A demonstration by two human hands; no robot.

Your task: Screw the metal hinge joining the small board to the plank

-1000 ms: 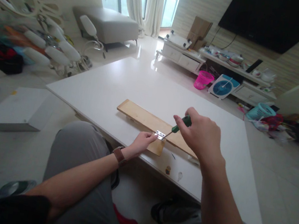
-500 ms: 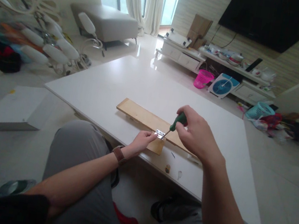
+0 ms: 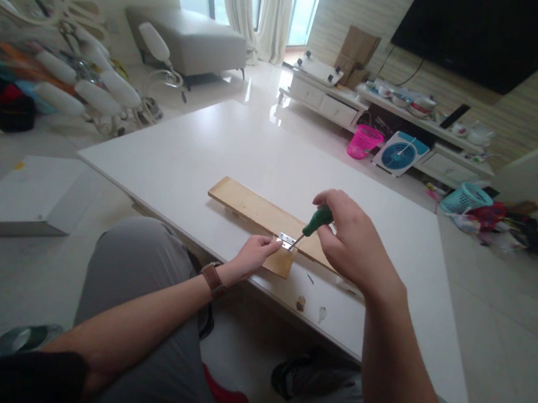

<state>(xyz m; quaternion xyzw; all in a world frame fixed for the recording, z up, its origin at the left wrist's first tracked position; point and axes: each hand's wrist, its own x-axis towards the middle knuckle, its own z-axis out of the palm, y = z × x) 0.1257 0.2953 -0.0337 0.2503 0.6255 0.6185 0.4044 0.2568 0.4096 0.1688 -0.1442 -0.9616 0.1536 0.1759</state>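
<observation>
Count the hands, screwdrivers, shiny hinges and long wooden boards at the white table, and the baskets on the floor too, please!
Hands: 2, the left hand and the right hand
Screwdrivers: 1, a green-handled screwdriver
Hinges: 1, a shiny hinge
Long boards: 1, a long wooden board
Baskets: 2, a pink basket and a light blue basket
Total: 7

Tilted green screwdriver (image 3: 317,222) at silver hinge (image 3: 287,238)

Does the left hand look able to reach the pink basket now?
Probably not: the left hand is at the hinge, and the table stretches between it and the pink basket.
</observation>
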